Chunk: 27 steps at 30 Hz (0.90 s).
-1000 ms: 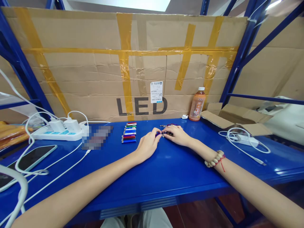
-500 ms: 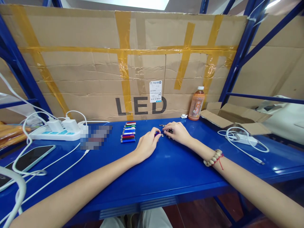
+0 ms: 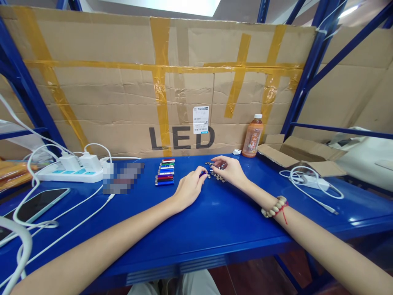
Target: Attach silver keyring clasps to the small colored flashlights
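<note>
My left hand (image 3: 190, 185) rests on the table with thumb and fingers closed around a small dark blue tube-like piece (image 3: 203, 173), mostly hidden in the grip. Close to its right, my right hand (image 3: 229, 167) is curled over a group of small shiny metal pieces (image 3: 218, 177), thumb and forefinger brought close together. Whatever sits between those fingertips is too small to make out. To the left of my left hand lies a column of slim coloured sticks with metal ends (image 3: 165, 173), in red, green, blue and white.
A drink bottle (image 3: 253, 137) and an open cardboard box (image 3: 294, 151) stand at the back right, with a coiled white cable (image 3: 310, 182) before them. On the left are a power strip (image 3: 70, 174), a phone (image 3: 37, 207) and loose cords. A large carton (image 3: 123, 102) closes off the back.
My right hand has lifted and opened its curl slightly, uncovering more of the metal pieces. My left hand keeps its grip on the blue piece. The view has shifted slightly.
</note>
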Motion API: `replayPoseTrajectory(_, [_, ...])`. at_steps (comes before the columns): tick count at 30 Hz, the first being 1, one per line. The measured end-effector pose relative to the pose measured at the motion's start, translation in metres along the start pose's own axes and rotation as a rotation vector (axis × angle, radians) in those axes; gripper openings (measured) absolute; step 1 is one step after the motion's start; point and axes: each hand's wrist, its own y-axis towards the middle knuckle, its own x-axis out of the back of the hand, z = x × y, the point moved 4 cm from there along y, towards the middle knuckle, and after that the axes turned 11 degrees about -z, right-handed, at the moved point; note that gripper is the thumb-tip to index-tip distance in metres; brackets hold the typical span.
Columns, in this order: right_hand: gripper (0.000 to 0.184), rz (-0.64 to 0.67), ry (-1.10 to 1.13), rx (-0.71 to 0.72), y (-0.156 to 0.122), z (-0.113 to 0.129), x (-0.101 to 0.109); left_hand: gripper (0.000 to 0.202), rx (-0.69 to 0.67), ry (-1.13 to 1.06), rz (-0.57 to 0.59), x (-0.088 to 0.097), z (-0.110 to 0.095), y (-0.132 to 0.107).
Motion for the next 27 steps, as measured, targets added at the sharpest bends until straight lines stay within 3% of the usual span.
replayPoseTrajectory(13, [0.019, 0.018, 0.040, 0.068, 0.000, 0.007, 0.000, 0.024, -0.013, 0.003, 0.003, 0.000, -0.002, 0.001])
replayPoseTrajectory(16, [0.020, 0.049, 0.102, -0.012, 0.000, 0.006, -0.003, 0.024, -0.002, 0.002, 0.004, 0.000, 0.000, 0.001])
replayPoseTrajectory(22, [0.037, 0.162, 0.485, -0.273, -0.004, 0.009, -0.013, 0.020, -0.024, 0.019, -0.062, 0.002, 0.001, 0.002])
replayPoseTrajectory(27, [0.042, 0.155, 0.528, -0.293, -0.004, 0.014, -0.012, 0.021, -0.017, 0.072, -0.095, 0.002, 0.002, 0.004])
